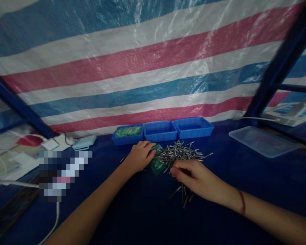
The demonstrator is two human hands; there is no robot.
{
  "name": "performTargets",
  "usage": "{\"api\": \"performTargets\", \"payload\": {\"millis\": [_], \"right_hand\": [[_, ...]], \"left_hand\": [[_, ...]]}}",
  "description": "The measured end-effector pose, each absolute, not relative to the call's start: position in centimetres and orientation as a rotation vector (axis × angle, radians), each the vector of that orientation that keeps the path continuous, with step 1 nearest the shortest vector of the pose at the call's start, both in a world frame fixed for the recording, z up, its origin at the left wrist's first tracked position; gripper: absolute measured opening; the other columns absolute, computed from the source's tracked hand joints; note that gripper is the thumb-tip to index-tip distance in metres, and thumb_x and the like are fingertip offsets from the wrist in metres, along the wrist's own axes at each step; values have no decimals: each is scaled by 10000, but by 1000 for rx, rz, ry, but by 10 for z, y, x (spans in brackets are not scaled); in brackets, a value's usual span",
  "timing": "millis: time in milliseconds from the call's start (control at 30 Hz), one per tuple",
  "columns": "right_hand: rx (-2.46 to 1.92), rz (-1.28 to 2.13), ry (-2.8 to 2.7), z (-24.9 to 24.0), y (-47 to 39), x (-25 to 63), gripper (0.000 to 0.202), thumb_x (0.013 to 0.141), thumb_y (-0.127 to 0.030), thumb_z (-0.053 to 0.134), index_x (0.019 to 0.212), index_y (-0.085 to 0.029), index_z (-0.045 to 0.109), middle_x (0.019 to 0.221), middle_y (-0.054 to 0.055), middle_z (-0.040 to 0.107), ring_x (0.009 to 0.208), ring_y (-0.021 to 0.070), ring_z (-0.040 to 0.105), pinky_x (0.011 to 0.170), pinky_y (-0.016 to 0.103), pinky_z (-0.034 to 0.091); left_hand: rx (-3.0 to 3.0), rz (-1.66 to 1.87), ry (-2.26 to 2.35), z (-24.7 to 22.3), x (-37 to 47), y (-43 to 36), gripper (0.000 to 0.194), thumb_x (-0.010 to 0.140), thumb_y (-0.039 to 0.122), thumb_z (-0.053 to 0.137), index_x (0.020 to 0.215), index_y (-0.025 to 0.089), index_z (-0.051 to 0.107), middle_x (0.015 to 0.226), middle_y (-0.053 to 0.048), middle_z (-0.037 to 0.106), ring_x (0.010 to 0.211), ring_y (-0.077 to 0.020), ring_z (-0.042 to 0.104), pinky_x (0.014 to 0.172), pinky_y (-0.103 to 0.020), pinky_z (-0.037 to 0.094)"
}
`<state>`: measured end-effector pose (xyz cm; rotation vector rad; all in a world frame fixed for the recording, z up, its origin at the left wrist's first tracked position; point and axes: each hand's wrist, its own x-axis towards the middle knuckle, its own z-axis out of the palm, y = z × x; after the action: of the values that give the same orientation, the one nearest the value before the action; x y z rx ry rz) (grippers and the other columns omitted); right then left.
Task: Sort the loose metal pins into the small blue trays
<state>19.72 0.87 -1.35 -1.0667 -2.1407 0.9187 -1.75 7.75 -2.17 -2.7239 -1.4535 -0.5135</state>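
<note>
A heap of thin silver blind rivets [180, 151] lies on the dark blue table. At its left edge is a small green clear plastic bag [158, 166], partly under the rivets. My left hand [142, 154] is closed at the bag's upper left side, thumb and fingers against the plastic. My right hand [193, 175] is at the near right edge of the heap, thumb and fingertips pinched together. What sits inside that pinch is hidden. A few stray rivets [184, 195] show just below my right hand.
Behind the heap stand three blue bins: a left bin [127, 140] with green packets, a middle bin [160, 136] and a right bin [196, 132]. A clear plastic lid [264, 141] lies to the right. Chargers [51, 144] and white cables [56, 216] are on the left.
</note>
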Motion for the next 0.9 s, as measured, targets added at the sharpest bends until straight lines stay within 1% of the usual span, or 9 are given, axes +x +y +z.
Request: {"api": "performTargets", "payload": {"millis": [100, 233, 333, 433, 500, 567, 700, 800, 900], "right_hand": [[-1047, 840, -2221, -13, 6, 196, 317, 885, -283, 422, 587, -175, 436, 554, -44, 435, 508, 67, 393, 486, 226, 290], [-1020, 804, -2244, -14, 5, 195, 318, 883, -263, 420, 577, -177, 416, 544, -48, 429, 495, 64, 392, 478, 221, 292], [-1023, 758, -2225, -16, 5, 194, 309, 880, -250, 425, 581, -177, 451, 552, -41, 445, 500, 71, 405, 483, 226, 306], [-1050, 722, -2126, -17, 4, 191, 261, 880, -264, 438, 653, -179, 535, 620, -15, 519, 575, 99, 473, 547, 244, 362], [-1053, 797, -2005, -16, 4, 190, 249, 889, -324, 432, 738, -186, 573, 688, 4, 564, 640, 120, 510, 601, 263, 394], [-1016, 950, -1851, -14, 4, 190, 304, 899, -401, 400, 779, -190, 583, 744, 21, 587, 690, 133, 526, 636, 275, 410], [-928, 1304, -1509, -12, 7, 191, 372, 871, -482, 420, 716, -181, 575, 690, 17, 555, 621, 116, 488, 579, 267, 388], [-880, 1490, -1334, -15, 12, 194, 278, 812, -446, 540, 740, -178, 556, 642, -17, 498, 539, 84, 425, 504, 238, 328], [-921, 1421, -1357, -17, 17, 197, 271, 797, -426, 568, 714, -172, 528, 576, -44, 439, 489, 65, 353, 461, 222, 270]], "left_hand": [[-2691, -559, -1566, -26, -17, 77, 355, 876, 349, 472, 1190, 197, 540, 1109, -95, 607, 1026, -287, 536, 830, -469, 431], [-2727, -686, -1604, -27, -16, 80, 360, 820, 270, 561, 1172, 194, 554, 962, -60, 637, 886, -216, 596, 777, -372, 474], [-2694, -861, -1599, -24, -14, 81, 356, 817, 173, 546, 1172, 168, 542, 900, -45, 615, 767, -155, 597, 714, -297, 490], [-2604, -1038, -1560, -16, -10, 74, 335, 853, 148, 496, 1187, 158, 522, 894, -46, 583, 772, -152, 574, 722, -309, 485], [-2595, -1136, -1417, -10, -6, 65, 270, 876, 143, 472, 1128, 181, 559, 898, -39, 565, 816, -153, 561, 760, -321, 476], [-2636, -1228, -1097, -5, 0, 53, 232, 887, 120, 451, 1057, 201, 589, 896, -34, 547, 830, -147, 554, 760, -313, 478], [-2684, -1181, -665, -3, 15, 30, 202, 884, 106, 458, 1021, 193, 578, 909, -46, 533, 891, -160, 537, 776, -305, 482], [-2769, -1106, -657, -2, 24, 21, 221, 816, 50, 490, 975, 186, 563, 950, -52, 531, 926, -176, 521, 811, -328, 465], [-2867, -1243, -914, -1, 25, 20, 258, 756, 55, 504, 978, 186, 522, 1036, -69, 503, 969, -193, 504, 832, -358, 443]]}}
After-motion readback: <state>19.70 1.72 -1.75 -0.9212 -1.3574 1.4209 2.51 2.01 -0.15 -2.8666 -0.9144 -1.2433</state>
